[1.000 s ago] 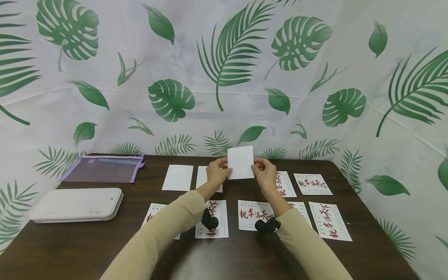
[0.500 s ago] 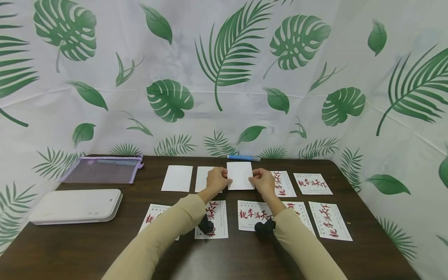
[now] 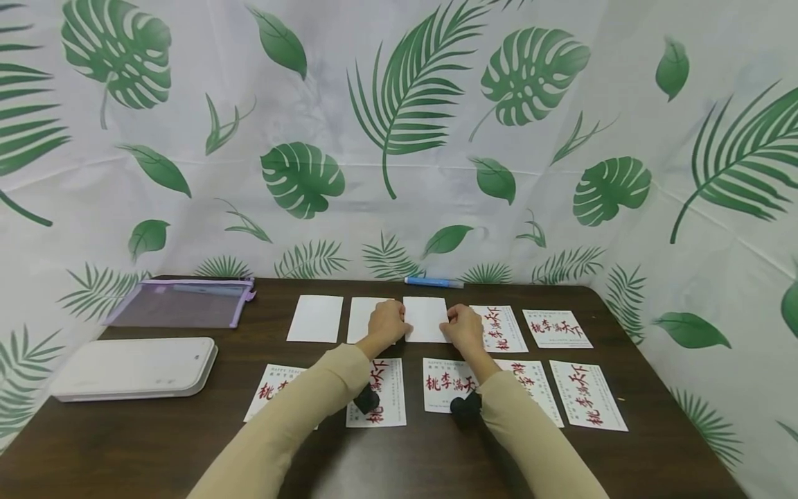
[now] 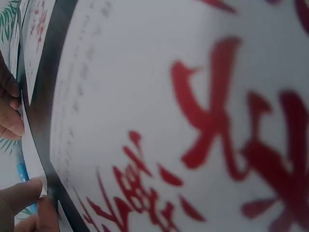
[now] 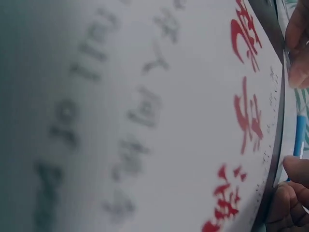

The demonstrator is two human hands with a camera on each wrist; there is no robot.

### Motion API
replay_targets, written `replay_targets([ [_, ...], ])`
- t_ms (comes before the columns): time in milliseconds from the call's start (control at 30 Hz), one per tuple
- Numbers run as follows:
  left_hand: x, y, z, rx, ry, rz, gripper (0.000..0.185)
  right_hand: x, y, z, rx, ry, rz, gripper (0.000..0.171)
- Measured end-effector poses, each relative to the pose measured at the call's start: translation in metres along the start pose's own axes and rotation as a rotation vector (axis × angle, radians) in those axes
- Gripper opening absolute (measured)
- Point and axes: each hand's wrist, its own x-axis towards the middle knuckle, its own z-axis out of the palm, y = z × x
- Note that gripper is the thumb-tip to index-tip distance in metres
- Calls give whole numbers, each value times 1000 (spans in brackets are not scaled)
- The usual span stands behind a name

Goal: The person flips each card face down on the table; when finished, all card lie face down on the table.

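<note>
A blank white card [image 3: 426, 320] lies on the table in the back row, between two other cards. My left hand [image 3: 386, 323] pinches its left edge between thumb and fingers. On the opposite side, my right hand [image 3: 465, 330] pinches the card's lower right edge. Seen from the left wrist, my left thumb [image 4: 30, 189] meets the card's rim. The right wrist view has my right thumb [image 5: 295, 169] at the edge with curled fingers beneath. Partly behind my left hand is another blank card [image 3: 363, 315]. A printed card [image 3: 501, 329] with red characters sits just right of my right hand.
Several printed cards lie in front, including one under my right forearm [image 3: 445, 384] and one at right [image 3: 589, 395]. A blue marker [image 3: 433, 282] rests at the table's back edge. Left are a purple mesh pouch [image 3: 177, 305] and a white flat device [image 3: 134, 367]. A leaf-patterned curtain hangs behind.
Both hands have brought the blank card down from a raised, upright position to flat on the table. The blue marker, hidden behind the card at first, now shows.
</note>
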Motion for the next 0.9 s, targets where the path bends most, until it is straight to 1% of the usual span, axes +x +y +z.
replay_targets([
  [67, 1, 1, 0, 3, 3, 12, 18, 2, 2, -2, 5, 13, -29, 22],
  [133, 2, 4, -1, -12, 5, 42, 19, 6, 5, -9, 34, 28, -49, 20],
  [167, 3, 6, -1, -29, -1, 59, 25, 8, 8, -14, 70, 54, -74, 18],
  [233, 5, 13, -2, -87, -18, 99, 39, 13, 14, -28, 121, 73, -72, 16],
  [267, 5, 17, -2, -127, -37, 110, 45, 16, 17, -37, 146, 78, -62, 17],
  [333, 6, 26, 0, -211, -87, 113, 49, 21, 25, -52, 185, 85, -17, 19],
  [367, 5, 30, 2, -253, -115, 105, 50, 22, 30, -59, 196, 83, 8, 20],
  [400, 5, 34, 4, -296, -138, 94, 51, 24, 35, -65, 188, 67, 55, 22],
  [433, 5, 38, 7, -328, -157, 82, 52, 26, 41, -70, 189, 68, 76, 23],
  [500, 4, 45, 15, -368, -185, 62, 54, 28, 51, -77, 182, 60, 111, 26],
  [600, 3, 55, 26, -398, -208, 44, 57, 30, 63, -81, 159, 38, 137, 27],
  [733, 6, 65, 41, -414, -232, 29, 61, 31, 72, -81, 118, 13, 151, 28],
  [800, 8, 69, 48, -406, -233, 27, 62, 32, 73, -81, 106, 8, 162, 28],
  [900, 11, 74, 55, -356, -210, 33, 64, 35, 75, -81, 105, -2, 181, 30],
])
